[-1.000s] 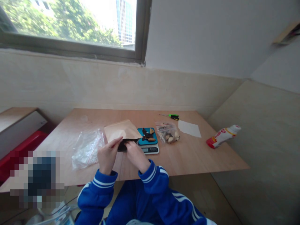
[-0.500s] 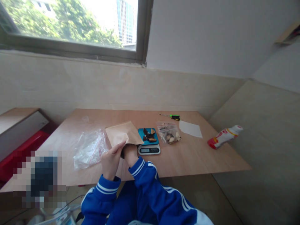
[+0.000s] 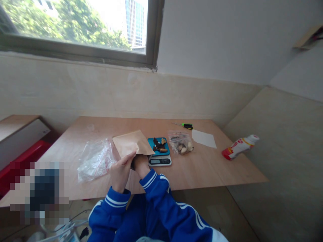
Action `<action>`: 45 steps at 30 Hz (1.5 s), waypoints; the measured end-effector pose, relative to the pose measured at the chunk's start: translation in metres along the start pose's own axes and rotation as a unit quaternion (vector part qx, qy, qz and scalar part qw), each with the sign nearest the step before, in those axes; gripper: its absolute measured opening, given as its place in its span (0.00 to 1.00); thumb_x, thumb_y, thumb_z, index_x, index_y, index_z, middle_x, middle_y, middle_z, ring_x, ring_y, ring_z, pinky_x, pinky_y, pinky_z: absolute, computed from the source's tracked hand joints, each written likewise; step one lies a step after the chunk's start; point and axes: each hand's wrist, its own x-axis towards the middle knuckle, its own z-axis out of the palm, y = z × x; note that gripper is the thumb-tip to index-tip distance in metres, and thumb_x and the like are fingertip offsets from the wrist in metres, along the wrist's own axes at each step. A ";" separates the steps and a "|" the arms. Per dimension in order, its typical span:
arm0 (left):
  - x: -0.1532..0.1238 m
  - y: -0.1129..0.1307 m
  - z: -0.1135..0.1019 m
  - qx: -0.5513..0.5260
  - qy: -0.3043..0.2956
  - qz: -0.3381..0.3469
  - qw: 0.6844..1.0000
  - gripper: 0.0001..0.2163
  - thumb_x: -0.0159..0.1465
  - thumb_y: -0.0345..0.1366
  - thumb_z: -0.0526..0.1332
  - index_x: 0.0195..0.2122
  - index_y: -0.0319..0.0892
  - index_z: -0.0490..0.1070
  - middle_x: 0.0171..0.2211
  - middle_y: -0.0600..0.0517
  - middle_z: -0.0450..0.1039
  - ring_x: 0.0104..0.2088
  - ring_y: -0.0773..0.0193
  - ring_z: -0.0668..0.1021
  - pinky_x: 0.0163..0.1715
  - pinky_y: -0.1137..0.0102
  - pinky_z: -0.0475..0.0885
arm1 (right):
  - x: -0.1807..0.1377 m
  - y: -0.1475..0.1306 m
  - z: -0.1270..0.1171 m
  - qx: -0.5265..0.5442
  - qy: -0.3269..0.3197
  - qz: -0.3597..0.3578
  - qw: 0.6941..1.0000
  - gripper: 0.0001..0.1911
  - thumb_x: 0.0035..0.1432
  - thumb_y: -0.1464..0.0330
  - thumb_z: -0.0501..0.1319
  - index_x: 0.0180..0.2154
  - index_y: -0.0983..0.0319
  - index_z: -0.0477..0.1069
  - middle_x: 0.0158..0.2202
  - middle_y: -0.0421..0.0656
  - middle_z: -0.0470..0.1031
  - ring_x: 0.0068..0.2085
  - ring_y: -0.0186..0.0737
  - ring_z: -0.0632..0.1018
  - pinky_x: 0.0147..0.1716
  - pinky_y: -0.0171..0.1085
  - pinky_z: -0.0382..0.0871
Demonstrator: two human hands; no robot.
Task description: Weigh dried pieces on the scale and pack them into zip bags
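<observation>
A brown paper bag (image 3: pixel 132 141) is tilted with its mouth toward me. My left hand (image 3: pixel 122 170) pinches the bag's near edge between thumb and fingers. Reaching inside the mouth, my right hand (image 3: pixel 141 164) has its fingers hidden by the paper; what they hold, if anything, does not show. Just right of the bag stands a kitchen scale (image 3: pixel 159 161) with a blue platform and a lit display too small to read. On the platform lie several dark brown, dried-looking pieces (image 3: pixel 159 146). Beside the scale is a clear zip bag (image 3: pixel 183 144) of pale and dark pieces.
Left of the paper bag lies crumpled clear plastic (image 3: pixel 96 161). Farther right are a green-and-black screwdriver (image 3: pixel 186 125), a white sheet of paper (image 3: pixel 204 138) and a red-and-white bottle (image 3: pixel 239 147) near the right edge of the wooden table (image 3: pixel 214 171).
The view has shifted very slightly. My left hand keeps its grip on the paper bag, and my right hand stays inside its mouth.
</observation>
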 end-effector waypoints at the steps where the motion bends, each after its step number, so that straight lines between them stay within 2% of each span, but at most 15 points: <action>1: 0.000 0.000 0.000 -0.004 -0.001 -0.001 1.000 0.10 0.61 0.37 0.60 0.43 0.54 0.77 0.38 0.60 0.79 0.35 0.63 0.81 0.29 0.76 0.74 | 0.000 0.001 0.001 -0.003 -0.004 -0.004 1.000 0.21 0.60 0.77 0.51 0.54 0.74 0.64 0.55 0.56 0.69 0.57 0.55 0.68 0.57 0.53 0.57; 6: -0.001 0.001 0.000 -0.016 -0.003 -0.003 1.000 0.10 0.61 0.36 0.60 0.43 0.53 0.77 0.38 0.60 0.79 0.33 0.64 0.81 0.28 0.77 0.74 | -0.002 0.003 0.005 -0.007 -0.023 -0.044 0.999 0.23 0.61 0.76 0.50 0.58 0.73 0.61 0.55 0.55 0.69 0.56 0.51 0.69 0.58 0.47 0.58; 9: 0.000 0.002 -0.002 -0.008 0.004 -0.008 1.000 0.10 0.61 0.36 0.60 0.42 0.53 0.77 0.38 0.60 0.79 0.33 0.64 0.81 0.29 0.77 0.74 | -0.002 0.005 0.007 -0.003 -0.011 -0.054 0.998 0.22 0.64 0.75 0.47 0.59 0.71 0.59 0.57 0.54 0.67 0.57 0.49 0.68 0.59 0.47 0.57; 15: 0.002 0.003 -0.004 0.011 0.006 -0.017 1.000 0.10 0.60 0.37 0.61 0.42 0.54 0.77 0.35 0.60 0.80 0.32 0.64 0.81 0.26 0.77 0.72 | -0.003 0.008 0.005 0.006 -0.003 -0.052 0.999 0.23 0.63 0.74 0.50 0.59 0.71 0.59 0.58 0.55 0.66 0.58 0.50 0.67 0.59 0.46 0.58; 21: 0.010 0.005 -0.008 0.036 -0.003 -0.017 0.999 0.09 0.61 0.39 0.60 0.40 0.54 0.78 0.34 0.58 0.80 0.32 0.63 0.81 0.25 0.76 0.71 | -0.021 0.006 -0.032 0.028 0.011 -0.054 0.998 0.19 0.61 0.74 0.54 0.53 0.68 0.67 0.50 0.53 0.74 0.50 0.49 0.74 0.52 0.43 0.66; 25: 0.024 0.009 -0.014 0.051 0.001 -0.003 0.999 0.09 0.60 0.40 0.60 0.39 0.55 0.78 0.31 0.59 0.80 0.29 0.64 0.81 0.24 0.76 0.70 | -0.045 0.005 -0.064 0.088 0.055 -0.082 0.991 0.13 0.60 0.70 0.57 0.46 0.64 0.71 0.44 0.49 0.76 0.48 0.47 0.74 0.48 0.43 0.68; 28: 0.034 0.012 -0.018 0.058 0.010 -0.002 0.998 0.08 0.60 0.40 0.61 0.38 0.54 0.79 0.30 0.58 0.80 0.27 0.65 0.80 0.23 0.76 0.68 | -0.057 0.006 -0.078 0.146 0.093 -0.085 0.981 0.10 0.61 0.70 0.57 0.43 0.62 0.73 0.41 0.46 0.77 0.45 0.45 0.75 0.45 0.42 0.69; 31: 0.039 0.014 -0.021 0.067 0.011 -0.017 0.998 0.08 0.59 0.40 0.61 0.38 0.54 0.79 0.28 0.57 0.80 0.28 0.64 0.80 0.22 0.75 0.67 | -0.063 0.008 -0.085 0.242 0.159 -0.078 0.954 0.10 0.62 0.70 0.56 0.42 0.60 0.74 0.41 0.43 0.78 0.43 0.41 0.75 0.46 0.39 0.69; 35: 0.044 0.013 -0.021 0.078 0.017 -0.026 0.996 0.08 0.59 0.42 0.61 0.38 0.53 0.79 0.27 0.56 0.80 0.29 0.63 0.80 0.24 0.75 0.66 | -0.070 0.024 -0.089 0.401 0.243 -0.024 0.883 0.09 0.60 0.66 0.58 0.41 0.59 0.75 0.40 0.42 0.78 0.40 0.39 0.77 0.42 0.37 0.71; 38: 0.047 0.010 -0.022 0.090 0.027 -0.028 0.995 0.08 0.59 0.43 0.61 0.37 0.54 0.79 0.26 0.56 0.80 0.29 0.62 0.80 0.23 0.74 0.66 | -0.071 0.053 -0.087 0.464 0.309 0.028 0.830 0.11 0.59 0.63 0.59 0.41 0.61 0.74 0.42 0.44 0.78 0.42 0.40 0.78 0.43 0.38 0.72; 40: 0.048 0.008 -0.023 0.094 0.035 -0.030 0.995 0.08 0.59 0.43 0.61 0.37 0.54 0.79 0.26 0.56 0.79 0.28 0.62 0.80 0.23 0.74 0.65 | -0.065 0.078 -0.085 0.453 0.350 0.060 0.818 0.13 0.59 0.62 0.59 0.42 0.62 0.74 0.42 0.46 0.78 0.43 0.41 0.78 0.44 0.40 0.71; 42: 0.050 0.006 -0.025 0.093 0.043 -0.035 0.994 0.08 0.59 0.43 0.61 0.37 0.54 0.79 0.26 0.57 0.80 0.29 0.61 0.80 0.22 0.74 0.65 | -0.054 0.102 -0.081 0.401 0.360 0.065 0.840 0.13 0.59 0.62 0.58 0.42 0.62 0.75 0.42 0.46 0.78 0.44 0.42 0.77 0.46 0.42 0.70; 45: 0.052 0.002 -0.027 0.090 0.048 -0.048 0.994 0.08 0.59 0.43 0.61 0.37 0.55 0.79 0.29 0.57 0.80 0.31 0.61 0.81 0.23 0.74 0.66 | -0.032 0.120 -0.074 0.260 0.311 0.042 0.913 0.11 0.60 0.65 0.57 0.39 0.61 0.77 0.42 0.46 0.78 0.46 0.43 0.74 0.50 0.44 0.66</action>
